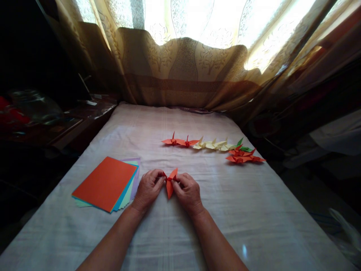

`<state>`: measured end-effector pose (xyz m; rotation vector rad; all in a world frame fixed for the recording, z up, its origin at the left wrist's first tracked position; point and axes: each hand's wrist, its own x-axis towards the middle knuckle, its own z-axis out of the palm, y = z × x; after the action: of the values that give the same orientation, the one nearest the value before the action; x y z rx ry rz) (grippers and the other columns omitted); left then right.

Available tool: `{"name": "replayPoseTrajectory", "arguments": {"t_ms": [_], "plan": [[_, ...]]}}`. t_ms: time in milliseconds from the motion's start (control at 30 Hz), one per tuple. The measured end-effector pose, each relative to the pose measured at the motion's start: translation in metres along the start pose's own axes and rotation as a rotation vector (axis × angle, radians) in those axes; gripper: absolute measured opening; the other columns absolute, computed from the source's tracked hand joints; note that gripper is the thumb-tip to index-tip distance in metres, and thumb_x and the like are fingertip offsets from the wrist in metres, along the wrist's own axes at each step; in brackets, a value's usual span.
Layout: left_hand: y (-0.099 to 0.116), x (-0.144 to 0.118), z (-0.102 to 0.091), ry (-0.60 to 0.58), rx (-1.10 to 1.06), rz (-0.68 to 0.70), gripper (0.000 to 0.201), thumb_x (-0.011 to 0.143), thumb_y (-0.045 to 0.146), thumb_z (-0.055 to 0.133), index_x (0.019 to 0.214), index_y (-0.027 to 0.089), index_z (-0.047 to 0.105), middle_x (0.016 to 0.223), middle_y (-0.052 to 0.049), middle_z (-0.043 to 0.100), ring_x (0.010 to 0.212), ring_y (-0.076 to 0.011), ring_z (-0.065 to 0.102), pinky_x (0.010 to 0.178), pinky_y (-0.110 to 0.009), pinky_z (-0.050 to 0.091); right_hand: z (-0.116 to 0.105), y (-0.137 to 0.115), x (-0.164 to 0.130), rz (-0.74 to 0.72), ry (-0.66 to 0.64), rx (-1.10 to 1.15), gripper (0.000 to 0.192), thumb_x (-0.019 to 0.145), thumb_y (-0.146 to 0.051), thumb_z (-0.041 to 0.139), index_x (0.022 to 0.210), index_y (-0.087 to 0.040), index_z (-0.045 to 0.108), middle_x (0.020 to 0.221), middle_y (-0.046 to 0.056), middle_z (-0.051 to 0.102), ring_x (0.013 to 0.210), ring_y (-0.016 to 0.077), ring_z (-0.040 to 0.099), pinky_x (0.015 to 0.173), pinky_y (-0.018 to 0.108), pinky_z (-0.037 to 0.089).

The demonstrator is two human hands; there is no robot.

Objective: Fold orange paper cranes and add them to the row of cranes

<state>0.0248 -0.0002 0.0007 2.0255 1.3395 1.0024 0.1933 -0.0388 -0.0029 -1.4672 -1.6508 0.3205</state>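
While both forearms reach in from the bottom edge of the head view, the left hand [148, 188] and the right hand [187, 190] meet over the middle of the table [197, 226], each pinching one side of a small orange folded paper piece [170, 183] between thumb and fingertips. It is held just above the cloth, its pointed end hanging down between the two hands.

Just left of the left hand lies a fanned stack of paper sheets [105, 182], an orange sheet on top with blue, green and lilac edges showing beneath; it is close to that hand but apart from it. Farther back and to the right, well apart from the hands, a row of finished paper cranes [214, 146] runs across the table: orange ones at the left end, pale yellow in the middle, then a green one and a cluster of orange ones at the right end. Nothing lies between the hands and either group.

A pale, lightly creased cloth covers the table. Behind it hangs a patterned lace curtain [183, 71], brightly backlit at the top. The sides are dark and hard to read.
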Motion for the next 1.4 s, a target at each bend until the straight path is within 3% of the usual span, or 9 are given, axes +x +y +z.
{"name": "replayPoseTrajectory", "arguments": {"t_ms": [167, 300, 367, 600, 733, 967, 1200, 1400], "plan": [[0.002, -0.001, -0.001, 0.036, -0.003, 0.0, 0.014, 0.087, 0.031, 0.057, 0.094, 0.022, 0.064, 0.088, -0.003, 0.07, 0.082, -0.0187, 0.065, 0.078, -0.032, 0.051, 0.003, 0.001, -0.001, 0.016, 0.024, -0.06, 0.017, 0.088, -0.025, 0.056, 0.078, -0.022, 0.07, 0.07, 0.001, 0.064, 0.065, 0.0134, 0.059, 0.062, 0.022, 0.043], [0.008, -0.003, -0.003, 0.004, 0.016, 0.14, 0.015, 0.09, 0.03, 0.056, 0.089, 0.023, 0.069, 0.086, -0.004, 0.071, 0.085, -0.0199, 0.064, 0.083, -0.034, 0.048, 0.002, 0.0, -0.001, 0.048, 0.03, -0.127, 0.016, 0.086, -0.026, 0.056, 0.077, -0.023, 0.07, 0.071, 0.001, 0.068, 0.063, 0.0137, 0.061, 0.062, 0.022, 0.042], [0.011, -0.005, -0.003, -0.054, 0.049, 0.208, 0.016, 0.09, 0.028, 0.057, 0.095, 0.025, 0.072, 0.09, -0.004, 0.072, 0.087, -0.0204, 0.064, 0.084, -0.035, 0.047, 0.001, -0.001, -0.001, 0.058, 0.013, -0.131, 0.016, 0.086, -0.027, 0.056, 0.079, -0.023, 0.07, 0.072, 0.001, 0.07, 0.062, 0.014, 0.061, 0.061, 0.023, 0.043], [0.012, -0.008, 0.0, -0.119, 0.192, 0.216, 0.039, 0.084, 0.029, 0.068, 0.123, 0.029, 0.064, 0.111, -0.005, 0.068, 0.105, -0.0245, 0.059, 0.094, -0.04, 0.042, -0.003, 0.0, 0.0, 0.083, -0.013, 0.028, 0.023, 0.086, -0.025, 0.052, 0.09, -0.025, 0.074, 0.082, 0.001, 0.075, 0.069, 0.0152, 0.067, 0.067, 0.023, 0.05], [0.008, -0.009, 0.003, -0.088, 0.221, 0.225, 0.031, 0.087, 0.026, 0.064, 0.118, 0.027, 0.064, 0.11, -0.005, 0.068, 0.104, -0.0236, 0.059, 0.094, -0.039, 0.042, -0.002, 0.001, 0.001, 0.093, -0.002, 0.093, 0.024, 0.088, -0.027, 0.05, 0.091, -0.023, 0.073, 0.085, 0.002, 0.075, 0.071, 0.015, 0.067, 0.07, 0.024, 0.052], [0.008, -0.007, 0.003, -0.087, 0.22, 0.28, 0.022, 0.092, 0.022, 0.057, 0.113, 0.026, 0.065, 0.108, -0.004, 0.071, 0.1, -0.0217, 0.062, 0.091, -0.038, 0.042, 0.001, 0.004, 0.003, 0.124, 0.11, 0.11, 0.026, 0.084, -0.033, 0.057, 0.102, -0.019, 0.07, 0.08, 0.003, 0.071, 0.061, 0.0126, 0.061, 0.062, 0.022, 0.052], [0.012, -0.007, 0.001, -0.089, 0.175, 0.306, 0.018, 0.092, 0.02, 0.054, 0.106, 0.025, 0.065, 0.104, -0.004, 0.073, 0.098, -0.0207, 0.065, 0.091, -0.039, 0.044, -0.001, 0.0, 0.005, 0.127, 0.102, 0.238, 0.016, 0.084, -0.03, 0.058, 0.088, -0.019, 0.069, 0.077, 0.001, 0.067, 0.057, 0.0106, 0.057, 0.059, 0.022, 0.05], [0.011, -0.007, 0.002, -0.015, 0.153, 0.289, 0.022, 0.091, 0.031, 0.061, 0.111, 0.024, 0.065, 0.105, -0.005, 0.071, 0.099, -0.023, 0.063, 0.089, -0.039, 0.045, 0.002, -0.003, 0.005, 0.16, 0.086, 0.337, 0.012, 0.082, -0.03, 0.063, 0.081, -0.02, 0.069, 0.075, 0.0, 0.067, 0.056, 0.0107, 0.058, 0.055, 0.022, 0.05]]}}
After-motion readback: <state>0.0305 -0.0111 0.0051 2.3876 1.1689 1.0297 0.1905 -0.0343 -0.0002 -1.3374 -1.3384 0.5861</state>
